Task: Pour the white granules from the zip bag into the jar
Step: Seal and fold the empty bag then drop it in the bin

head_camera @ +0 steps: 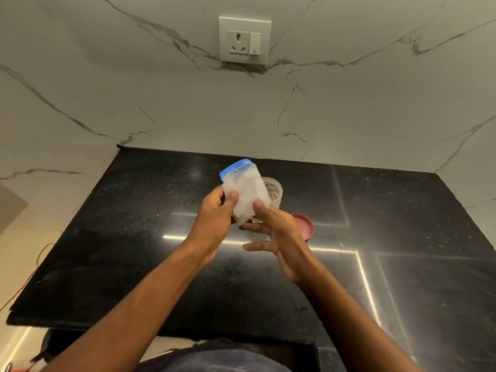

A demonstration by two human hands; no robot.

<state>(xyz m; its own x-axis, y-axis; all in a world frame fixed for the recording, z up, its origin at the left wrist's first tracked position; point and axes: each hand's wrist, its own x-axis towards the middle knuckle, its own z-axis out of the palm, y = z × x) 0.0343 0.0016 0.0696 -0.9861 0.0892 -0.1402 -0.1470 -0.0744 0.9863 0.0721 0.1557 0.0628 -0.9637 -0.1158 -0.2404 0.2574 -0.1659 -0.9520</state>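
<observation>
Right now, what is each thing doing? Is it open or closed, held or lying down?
zip bag: held up, blue zip on top, looks closed.
jar: standing on the counter, lid off.
red lid: lying on the counter near the jar.
left hand: grips the bag.
right hand: thumb on the bag, fingers spread.
wall socket: nothing plugged in.

One clear plastic zip bag with a blue seal strip [236,167], holding white granules [249,196]. One clear round plastic jar [276,190]. One round red lid [304,226]. Two bare hands: one left hand [214,221], one right hand [280,237]. One black speckled stone surface [402,224]. One white wall plate [245,22] with one socket [238,42] and one switch [255,44]. One thin orange cable [40,253].
</observation>
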